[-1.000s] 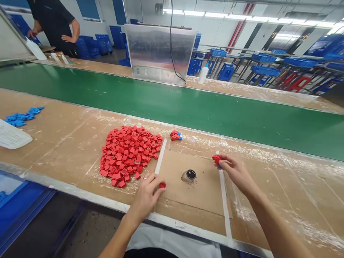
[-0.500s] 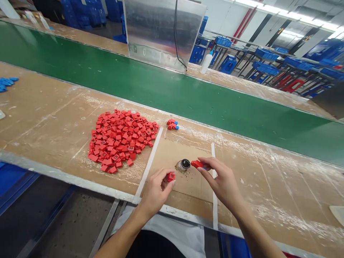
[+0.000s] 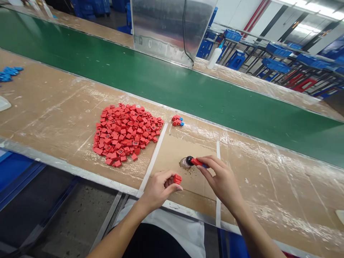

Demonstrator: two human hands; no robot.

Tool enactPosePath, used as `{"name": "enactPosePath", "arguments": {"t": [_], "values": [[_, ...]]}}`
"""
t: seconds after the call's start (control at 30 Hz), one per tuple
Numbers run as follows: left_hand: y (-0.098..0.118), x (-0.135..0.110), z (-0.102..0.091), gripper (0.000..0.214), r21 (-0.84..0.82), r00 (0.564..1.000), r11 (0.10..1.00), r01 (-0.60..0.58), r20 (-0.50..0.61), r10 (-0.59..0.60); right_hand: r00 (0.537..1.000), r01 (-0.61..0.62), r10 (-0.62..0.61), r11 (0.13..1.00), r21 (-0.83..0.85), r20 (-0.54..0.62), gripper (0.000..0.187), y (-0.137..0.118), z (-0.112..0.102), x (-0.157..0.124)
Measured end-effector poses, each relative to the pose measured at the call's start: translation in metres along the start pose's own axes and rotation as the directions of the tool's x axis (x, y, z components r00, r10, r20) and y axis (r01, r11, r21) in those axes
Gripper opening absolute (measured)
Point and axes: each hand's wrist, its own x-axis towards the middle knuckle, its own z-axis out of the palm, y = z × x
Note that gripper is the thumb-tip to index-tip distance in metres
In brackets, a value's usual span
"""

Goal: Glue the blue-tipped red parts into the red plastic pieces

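Note:
Between its thumb and fingers, my left hand (image 3: pixel 162 188) grips a small red plastic block (image 3: pixel 177 179). My right hand (image 3: pixel 221 175) pinches a red and blue plastic piece (image 3: pixel 197 162), its red end over the rim of a small round pot with a black top (image 3: pixel 189 160). Whether the piece touches the inside of the pot I cannot tell. The pot stands on a cardboard sheet (image 3: pixel 172 150), with dark specks around it. Left of the sheet lies a large pile of red blocks (image 3: pixel 126 132). A few red and blue pieces (image 3: pixel 177 120) lie behind the sheet.
A green conveyor belt (image 3: pixel 161 80) runs across behind the worktable (image 3: pixel 59 104). Beyond it stand a metal panel (image 3: pixel 169 32) with a black cable and a white squeeze bottle (image 3: pixel 214 57). Blue parts (image 3: pixel 9 73) lie at the far left. White tape strips (image 3: pixel 154 157) flank the cardboard.
My right hand has brought the red and blue piece left onto the pot's rim. The red block in my left hand has turned to show another side. The camera view has shifted slightly.

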Motion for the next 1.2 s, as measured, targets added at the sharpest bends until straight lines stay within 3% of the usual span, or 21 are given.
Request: {"name": "enactPosePath", "arguments": {"t": [0.23,0.43,0.63,0.87,1.2], "values": [[0.001,0.001,-0.001,0.026,0.085,1.000,0.996,-0.028,0.000,0.028,0.999,0.044,-0.044,0.999,-0.021,0.018,0.013,-0.002,-0.001,0.001],[-0.002,-0.001,-0.002,0.037,-0.102,0.999,0.993,0.052,0.014,-0.051,0.997,0.049,-0.050,0.998,-0.025,-0.054,0.014,-0.007,-0.005,0.006],[-0.002,0.000,-0.003,0.032,-0.285,0.994,0.953,0.106,0.052,-0.096,0.997,-0.016,0.022,0.996,0.083,-0.072,0.014,-0.020,-0.010,0.005],[0.000,-0.001,-0.004,0.027,-0.352,0.988,0.925,0.145,0.108,-0.114,0.999,0.001,0.009,0.975,0.222,-0.047,0.018,-0.050,-0.002,-0.016],[0.000,0.001,-0.004,0.035,-0.392,0.977,0.897,0.205,0.141,-0.161,0.999,-0.047,0.047,0.964,0.263,0.005,0.019,-0.049,0.015,-0.027]]}}
